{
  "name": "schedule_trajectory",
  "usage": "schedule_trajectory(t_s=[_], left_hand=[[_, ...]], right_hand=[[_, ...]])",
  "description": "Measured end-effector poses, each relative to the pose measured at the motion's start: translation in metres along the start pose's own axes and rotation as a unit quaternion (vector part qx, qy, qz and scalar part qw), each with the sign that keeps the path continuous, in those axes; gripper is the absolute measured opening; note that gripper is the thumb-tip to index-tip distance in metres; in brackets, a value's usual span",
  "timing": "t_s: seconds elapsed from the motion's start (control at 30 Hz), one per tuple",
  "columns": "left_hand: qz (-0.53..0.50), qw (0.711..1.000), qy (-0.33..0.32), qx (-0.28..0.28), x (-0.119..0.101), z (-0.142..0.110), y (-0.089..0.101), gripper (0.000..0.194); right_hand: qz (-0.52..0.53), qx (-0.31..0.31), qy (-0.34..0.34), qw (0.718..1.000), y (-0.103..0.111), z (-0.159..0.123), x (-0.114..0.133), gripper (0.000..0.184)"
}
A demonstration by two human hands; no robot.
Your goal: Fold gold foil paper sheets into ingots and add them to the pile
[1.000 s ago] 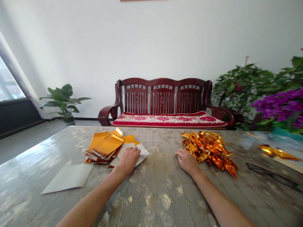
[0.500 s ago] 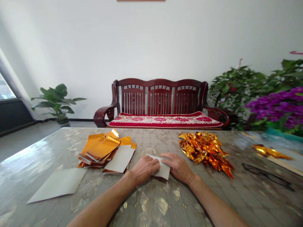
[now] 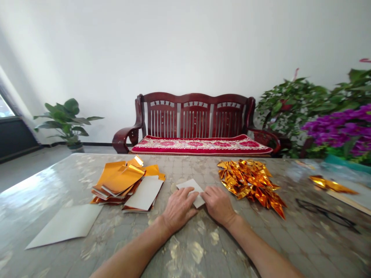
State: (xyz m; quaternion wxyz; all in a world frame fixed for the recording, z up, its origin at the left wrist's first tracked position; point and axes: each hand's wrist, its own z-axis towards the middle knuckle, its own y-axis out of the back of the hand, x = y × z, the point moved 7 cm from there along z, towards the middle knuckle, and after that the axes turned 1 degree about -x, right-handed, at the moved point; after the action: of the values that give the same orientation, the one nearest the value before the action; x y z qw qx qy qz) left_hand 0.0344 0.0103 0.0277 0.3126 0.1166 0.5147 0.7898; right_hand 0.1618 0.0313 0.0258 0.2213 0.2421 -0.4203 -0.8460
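A small sheet of paper [image 3: 190, 185], white side up, lies on the table between my hands and is turned cornerwise. My left hand [image 3: 179, 205] rests over its left and near part, fingers stretched and spread, with the thumb apart from them. At the sheet's right corner, my right hand [image 3: 218, 204] has its fingers curled together on the edge; its fingertips are partly hidden. Left of my hands is a stack of gold foil paper [image 3: 118, 178], with a white-backed sheet [image 3: 145, 193] at its right side. A pile of folded gold foil pieces [image 3: 251, 179] lies to the right.
A larger pale sheet [image 3: 65, 224] lies on the patterned table [image 3: 121, 239] at the left. Black eyeglasses [image 3: 324, 214], a gold foil piece [image 3: 333, 184] and clear plastic [image 3: 305, 170] are on the right. Beyond the table stands a wooden bench [image 3: 194, 116] between plants.
The paper has been turned so a corner points away from me. My left hand has spread its fingers over it; my right fingers have curled in at its right corner.
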Motion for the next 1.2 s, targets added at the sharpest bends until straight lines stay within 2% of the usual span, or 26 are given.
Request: schedule_trajectory(t_s=[0.07, 0.13, 0.33, 0.47, 0.6, 0.73, 1.0, 1.2], left_hand=[[0.000, 1.000, 0.013, 0.012, 0.005, 0.001, -0.006, 0.027], [-0.010, 0.999, 0.028, 0.030, 0.011, 0.001, -0.013, 0.017], [-0.113, 0.988, 0.099, 0.025, 0.036, 0.000, -0.017, 0.026], [-0.123, 0.986, 0.110, 0.011, 0.036, 0.001, -0.014, 0.019], [-0.107, 0.988, 0.110, -0.025, 0.032, 0.003, -0.008, 0.020], [-0.087, 0.989, 0.117, -0.011, 0.035, 0.003, -0.009, 0.030], [-0.093, 0.982, 0.164, 0.027, 0.048, 0.003, -0.016, 0.028], [-0.129, 0.972, 0.192, 0.037, 0.053, 0.003, -0.020, 0.023]], right_hand=[[-0.002, 0.009, -0.004, 1.000, 0.000, 0.002, 0.004, 0.013], [0.011, 0.013, -0.005, 1.000, 0.001, 0.002, 0.006, 0.013], [0.124, -0.005, -0.010, 0.992, -0.005, -0.003, -0.009, 0.015], [0.175, -0.001, -0.047, 0.983, -0.016, -0.006, -0.020, 0.015], [0.175, 0.017, -0.033, 0.984, -0.019, -0.004, -0.017, 0.015], [0.199, 0.024, -0.047, 0.979, -0.019, -0.003, -0.018, 0.014], [0.261, 0.059, -0.125, 0.955, -0.026, -0.004, -0.029, 0.020], [0.267, 0.093, -0.145, 0.948, -0.024, -0.003, -0.030, 0.029]])
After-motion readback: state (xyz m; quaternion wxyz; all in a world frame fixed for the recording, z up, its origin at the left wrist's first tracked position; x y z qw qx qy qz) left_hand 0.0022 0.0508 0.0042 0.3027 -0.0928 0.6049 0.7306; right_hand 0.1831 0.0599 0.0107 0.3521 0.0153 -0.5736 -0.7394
